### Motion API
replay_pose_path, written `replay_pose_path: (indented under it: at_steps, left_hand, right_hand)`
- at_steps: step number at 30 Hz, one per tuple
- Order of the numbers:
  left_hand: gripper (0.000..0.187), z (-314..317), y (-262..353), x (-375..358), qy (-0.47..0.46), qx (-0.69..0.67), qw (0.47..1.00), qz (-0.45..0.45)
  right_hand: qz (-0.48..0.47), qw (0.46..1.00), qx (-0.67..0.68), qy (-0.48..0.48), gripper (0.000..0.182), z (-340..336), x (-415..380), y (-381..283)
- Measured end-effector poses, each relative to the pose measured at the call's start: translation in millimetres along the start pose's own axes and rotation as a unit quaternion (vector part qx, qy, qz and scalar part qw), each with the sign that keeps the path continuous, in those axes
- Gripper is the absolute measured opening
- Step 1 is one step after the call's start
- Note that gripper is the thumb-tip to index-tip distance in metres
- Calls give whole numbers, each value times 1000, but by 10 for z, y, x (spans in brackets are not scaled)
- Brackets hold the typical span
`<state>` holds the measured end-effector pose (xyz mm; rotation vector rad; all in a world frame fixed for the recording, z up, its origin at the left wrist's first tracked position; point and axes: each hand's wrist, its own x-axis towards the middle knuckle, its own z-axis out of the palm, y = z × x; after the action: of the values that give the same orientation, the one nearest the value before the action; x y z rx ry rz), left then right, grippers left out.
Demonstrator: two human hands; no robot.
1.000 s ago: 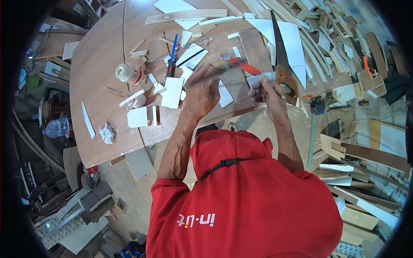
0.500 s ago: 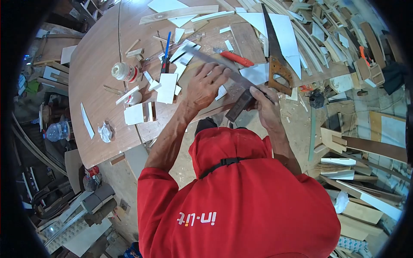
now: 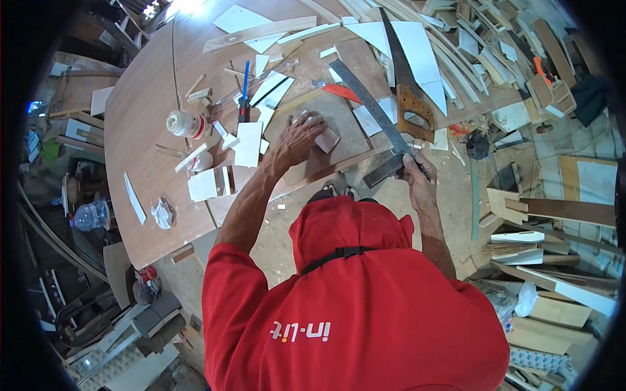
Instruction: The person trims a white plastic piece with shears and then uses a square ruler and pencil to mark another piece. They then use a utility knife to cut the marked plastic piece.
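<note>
My right hand (image 3: 418, 174) is closed around a try square (image 3: 369, 98) near its corner. The long metal blade points away over the table, and the dark stock (image 3: 383, 171) angles down past the table's front edge. A thin dark tip shows beside those fingers; I cannot make out what it is. My left hand (image 3: 298, 138) is low over the tabletop, fingers curled at a small wooden block (image 3: 327, 140), whose left side they hide. Beyond the blade lie a red-handled tool (image 3: 342, 92) and a handsaw (image 3: 412, 107) with a wooden handle.
White offcuts (image 3: 248, 144), a blue-and-black cutter (image 3: 244, 98) and a jar (image 3: 186, 124) are on the table (image 3: 143, 85) to the left. Crumpled paper (image 3: 162, 214) lies near its left edge. Wood strips (image 3: 450, 55) are piled at the back right, and more boards (image 3: 561, 300) lean at right.
The try square has moved right and toward me, away from my left hand. My left hand has left the blade and shifted slightly left and down, and the small block now shows.
</note>
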<state>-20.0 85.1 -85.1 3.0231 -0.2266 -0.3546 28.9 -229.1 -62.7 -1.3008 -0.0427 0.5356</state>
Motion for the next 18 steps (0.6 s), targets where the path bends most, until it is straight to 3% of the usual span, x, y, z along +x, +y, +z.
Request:
replay_pose_path:
  at_steps: [3, 6, 9, 11, 12, 13, 15, 16, 18]
  left_hand:
    - [62, 15, -60, 24, 39, -5, 999, 10]
    - [66, 8, -54, 16, 34, -53, 997, -42]
    - [71, -15, 97, -3, 85, -45, 989, -110]
    - [87, -53, 180, 12, 56, -150, 955, -248]
    - [87, -58, 219, -33, 106, -180, 943, -260]
    - [87, -43, 214, -68, 106, -183, 942, -259]
    - [80, 13, 174, -151, 74, -291, 886, -352]
    - [80, 127, 111, -232, 73, -294, 886, -352]
    - [71, 298, -22, -413, 151, -147, 961, -181]
  right_hand:
    - [10, 999, 21, 31, 21, 47, -72, 70]
    - [10, 999, 39, 36, 19, 91, -110, 119]
    - [10, 999, 32, 37, 17, 196, -104, 138]
    - [10, 999, 17, 38, 17, 271, -112, 160]
    - [15, 998, 20, 49, 16, 317, -114, 190]
    - [21, 998, 23, 59, 16, 356, -116, 219]
    - [29, 998, 19, 56, 17, 422, -143, 279]
    - [36, 998, 16, 52, 17, 456, -158, 309]
    - [40, 997, 22, 66, 18, 529, -191, 379]
